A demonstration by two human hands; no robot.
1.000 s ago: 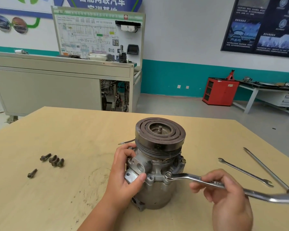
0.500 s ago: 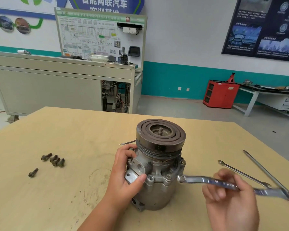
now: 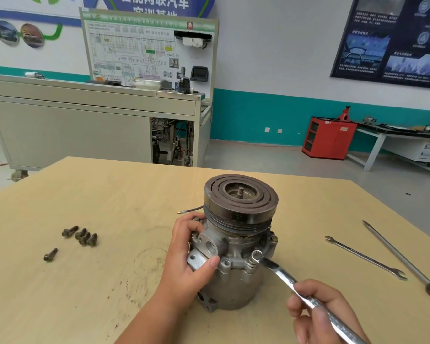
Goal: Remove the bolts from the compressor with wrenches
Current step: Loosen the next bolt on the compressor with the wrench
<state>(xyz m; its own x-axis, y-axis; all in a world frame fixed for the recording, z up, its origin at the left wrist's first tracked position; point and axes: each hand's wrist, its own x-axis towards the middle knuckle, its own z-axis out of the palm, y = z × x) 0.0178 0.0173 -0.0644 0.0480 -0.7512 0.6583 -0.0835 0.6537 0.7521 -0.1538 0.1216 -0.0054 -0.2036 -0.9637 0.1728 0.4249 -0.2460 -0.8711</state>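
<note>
The compressor [image 3: 236, 286] stands upright on the counter [image 3: 90, 301], its dark grooved pulley [image 3: 240, 197] on top, between the two hands. The left hand [image 3: 186, 259] grips its near-left side: the fingers curl round the housing beside the port block, and the thumb presses on the mounting lug below it. A thin wire [image 3: 191, 210] sticks out from the compressor just beyond this hand's fingertips.

The right hand [image 3: 325, 316] is closed round the shank of a silver wrench [image 3: 281, 273], fingers wrapped over it and the handle running back under the palm and out of view at the lower edge. From this hand the wrench slants up and to the left, and its ring end reaches a flange bolt [image 3: 251, 263] on the front of the compressor, just right of the left thumb. Whether the ring is fully seated on the bolt head I cannot tell.

Well to the left of the left hand, four loose bolts [image 3: 81, 235] lie in a close cluster on the counter, with a fifth bolt [image 3: 50, 254] alone a little nearer and further left. Beyond and to the right of the right hand lie a slim spare wrench [image 3: 365, 258] and, further right again, a long screwdriver [image 3: 397, 252] with an orange handle, the two apart from each other.
</note>
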